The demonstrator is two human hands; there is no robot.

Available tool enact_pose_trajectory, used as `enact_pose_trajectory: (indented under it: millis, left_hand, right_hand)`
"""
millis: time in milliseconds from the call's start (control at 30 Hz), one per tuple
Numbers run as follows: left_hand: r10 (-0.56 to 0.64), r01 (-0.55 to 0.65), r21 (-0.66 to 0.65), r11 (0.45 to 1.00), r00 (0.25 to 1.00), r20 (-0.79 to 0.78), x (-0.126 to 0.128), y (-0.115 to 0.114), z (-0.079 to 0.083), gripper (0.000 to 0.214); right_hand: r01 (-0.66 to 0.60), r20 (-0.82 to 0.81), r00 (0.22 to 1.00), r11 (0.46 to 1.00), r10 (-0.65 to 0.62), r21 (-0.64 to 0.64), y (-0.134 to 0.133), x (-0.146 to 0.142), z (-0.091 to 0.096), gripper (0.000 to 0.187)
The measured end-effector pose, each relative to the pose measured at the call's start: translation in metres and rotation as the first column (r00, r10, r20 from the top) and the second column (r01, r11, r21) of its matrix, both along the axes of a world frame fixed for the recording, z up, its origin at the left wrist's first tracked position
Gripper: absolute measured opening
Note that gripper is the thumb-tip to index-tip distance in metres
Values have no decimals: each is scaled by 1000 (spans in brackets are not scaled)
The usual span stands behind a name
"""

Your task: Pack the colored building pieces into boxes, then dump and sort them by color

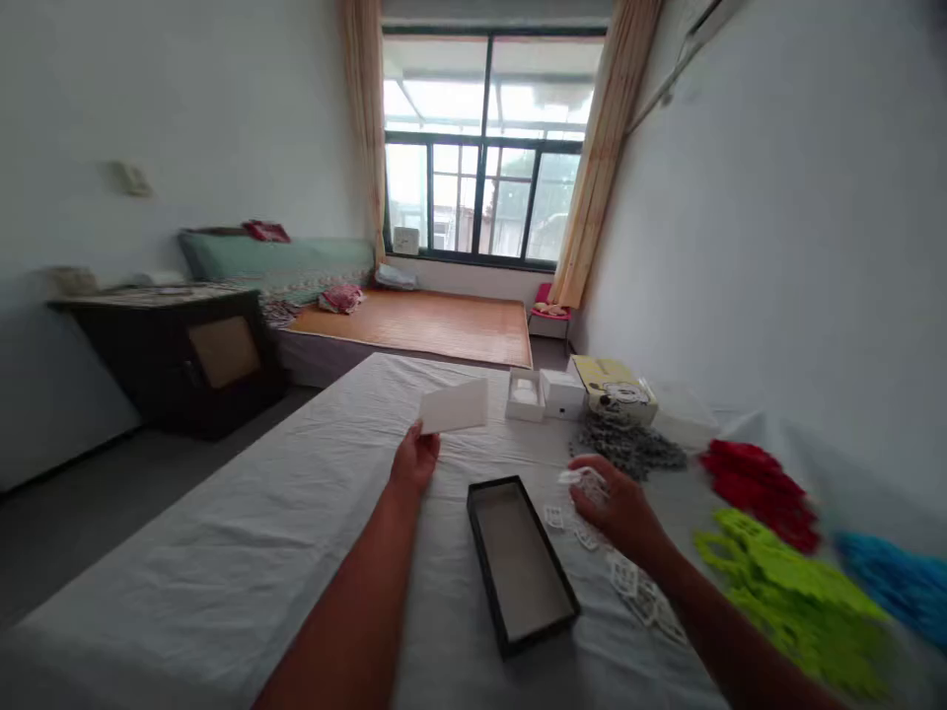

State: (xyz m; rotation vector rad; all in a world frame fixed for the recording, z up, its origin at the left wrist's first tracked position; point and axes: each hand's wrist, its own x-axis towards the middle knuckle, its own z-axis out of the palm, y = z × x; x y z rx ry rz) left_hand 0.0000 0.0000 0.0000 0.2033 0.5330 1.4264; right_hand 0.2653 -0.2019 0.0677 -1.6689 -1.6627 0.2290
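My left hand (415, 458) grips the corner of a flat white rectangular piece (454, 406), perhaps a card or lid, held above the cloth. To the right, my right hand (611, 498) has its fingers closed around small white openwork cut-out pieces (587, 481). Between my forearms lies an open shallow box (479, 548) with black sides and a grey-beige inside. More white cut-outs (553, 517) are spread on the cloth beside the box, and several others (642, 592) lie partly behind my right forearm.
A light grey cloth (296, 513) covers the table. Toward its far right are small white boxes (563, 394), a yellow box (613, 383) and a grey pile (625, 441). Red (762, 483), lime-green (791, 592) and blue (895, 582) piles lie along the right wall.
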Motion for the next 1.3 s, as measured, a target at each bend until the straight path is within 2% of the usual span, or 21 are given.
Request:
enact_pose_trajectory:
  millis: [167,267,367,467,533,600,667,767,867,900,967,1033,1100,1300]
  left_hand:
    - [1,-1,-6,1000,1000,3,-2,-3,2,15]
    - [0,0,-12,1000,1000,5,-3,-3,2,14]
    - [-2,2,-10,1000,1000,5,-3,-3,2,12]
    - [-5,5,-6,1000,1000,3,-3,-2,1,10]
    - [-5,5,-6,1000,1000,2,-3,-2,1,10]
    - [-6,6,-8,1000,1000,0,-3,-2,1,10]
    - [-11,11,-13,1000,1000,-3,-2,-2,1,9]
    - [-19,19,-21,1000,1000,-13,0,-2,2,9]
    - [-22,22,-21,1000,999,-27,1,-3,3,9]
    - [-22,22,-19,1000,999,-31,1,-3,3,8]
    - [-22,22,-14,1000,999,-40,1,-3,4,8]
    - [-23,22,-8,1000,999,-50,0,-3,4,10]
    - [-25,25,-1,1000,998,-59,0,-4,4,11]
    - [-38,40,21,999,996,-76,2,-4,4,15]
  right_hand:
    - [-108,-11,994,994,107,-14,13,-69,-1,25]
    - [-170,9,985,985,170,-17,16,-86,-13,27]
    - [-240,-2,971,971,240,13,12,-90,-19,30]
    - [-285,-14,958,958,286,30,4,-74,-12,30]
    - [-215,33,976,975,213,59,-2,-45,-7,32]
    - [-80,99,992,995,74,57,-10,-4,-7,38]
    - [22,170,985,999,-13,-49,-21,38,-17,49]
    - [52,282,959,963,26,-264,-40,80,-45,71]
    - [85,371,927,940,47,-331,-52,81,-71,87]
    - [118,399,917,942,18,-313,-54,75,-76,85]
    - [165,435,899,956,-45,-243,-54,63,-80,67]
    - [147,430,901,974,-59,-175,-53,54,-79,46]
    - [100,418,908,986,-35,-133,-52,51,-76,36]
    - [109,425,901,994,-87,-29,-47,58,-81,35]
